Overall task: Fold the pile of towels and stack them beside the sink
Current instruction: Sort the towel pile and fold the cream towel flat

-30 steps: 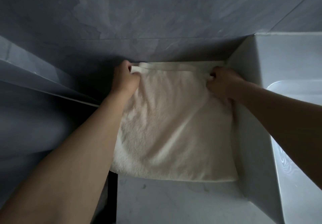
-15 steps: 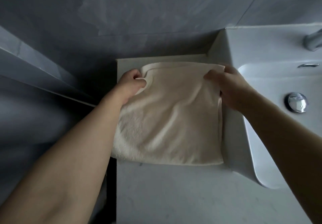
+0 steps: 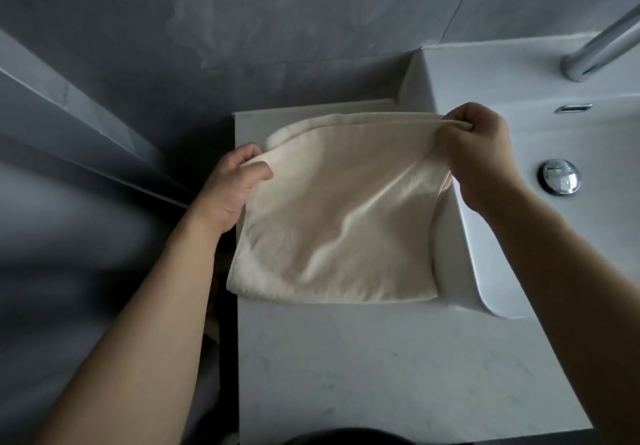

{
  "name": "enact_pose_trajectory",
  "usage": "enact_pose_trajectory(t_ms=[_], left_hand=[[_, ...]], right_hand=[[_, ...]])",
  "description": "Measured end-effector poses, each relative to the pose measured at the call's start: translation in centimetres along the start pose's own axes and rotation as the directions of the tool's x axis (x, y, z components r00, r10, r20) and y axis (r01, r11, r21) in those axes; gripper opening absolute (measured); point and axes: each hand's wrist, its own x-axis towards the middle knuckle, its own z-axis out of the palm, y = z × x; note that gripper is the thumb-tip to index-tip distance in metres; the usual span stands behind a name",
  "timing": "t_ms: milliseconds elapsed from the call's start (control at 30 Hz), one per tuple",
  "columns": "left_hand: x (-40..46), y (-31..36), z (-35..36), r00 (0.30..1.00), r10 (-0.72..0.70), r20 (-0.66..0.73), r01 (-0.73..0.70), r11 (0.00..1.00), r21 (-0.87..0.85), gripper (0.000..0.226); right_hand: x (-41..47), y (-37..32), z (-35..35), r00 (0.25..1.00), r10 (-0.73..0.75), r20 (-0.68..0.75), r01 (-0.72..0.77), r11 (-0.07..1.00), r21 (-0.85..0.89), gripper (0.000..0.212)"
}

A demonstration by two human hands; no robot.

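Here both hands are holding the cream terry towel (image 3: pixel 332 222) by its far corners: the left hand (image 3: pixel 232 188) is pinching one, the right hand (image 3: pixel 479 153) is gripping the other, lifted over the rim of the white ceramic sink (image 3: pixel 519 125). The near edge is lying on the pale marble counter (image 3: pixel 381 375). With the pull being uneven, the fold risks skewing, or the raised corner could be sagging into the basin.
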Motion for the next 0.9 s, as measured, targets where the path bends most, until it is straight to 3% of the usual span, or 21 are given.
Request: enact_pose_trajectory(t_ms=[100,233,500,567,667,767,900], left_hand=[[-2.2,1.6,-1.4,0.975,0.165,-0.151,-0.165,0.986,0.008,0.020],[-4.8,4.1,-3.1,0.906,0.296,-0.302,-0.311,0.951,-0.002,0.022],[-8.2,7.6,-3.4,0.870,0.237,-0.431,-0.419,0.816,-0.398,0.034],[-9.2,8.1,-3.7,0.873,0.263,-0.411,-0.440,0.787,-0.432,0.038],[-10.8,8.3,-4.6,0.908,0.311,-0.282,-0.403,0.833,-0.379,0.030],[-12.7,8.2,-5.6,0.943,0.285,-0.172,-0.321,0.915,-0.243,0.024],[-14.1,7.9,-5.7,0.949,0.289,-0.127,-0.315,0.891,-0.326,0.035]], right_hand=[[0.2,-0.7,0.3,0.986,0.099,-0.135,-0.088,0.992,0.086,0.020],[-0.8,-2.0,0.7,0.967,0.058,-0.248,-0.029,0.992,0.122,0.025],[-2.3,-5.6,0.6,0.938,0.033,-0.346,0.031,0.984,0.175,0.026],[-2.8,-6.3,0.5,0.928,0.026,-0.371,0.045,0.982,0.181,0.027],[-4.7,-6.6,-0.5,0.931,-0.119,-0.345,0.121,0.993,-0.016,0.014],[-6.4,-6.2,-2.8,0.947,-0.227,-0.228,0.209,0.973,-0.101,0.037],[-5.7,-6.5,-3.9,0.976,-0.132,-0.172,0.112,0.986,-0.123,0.041]])
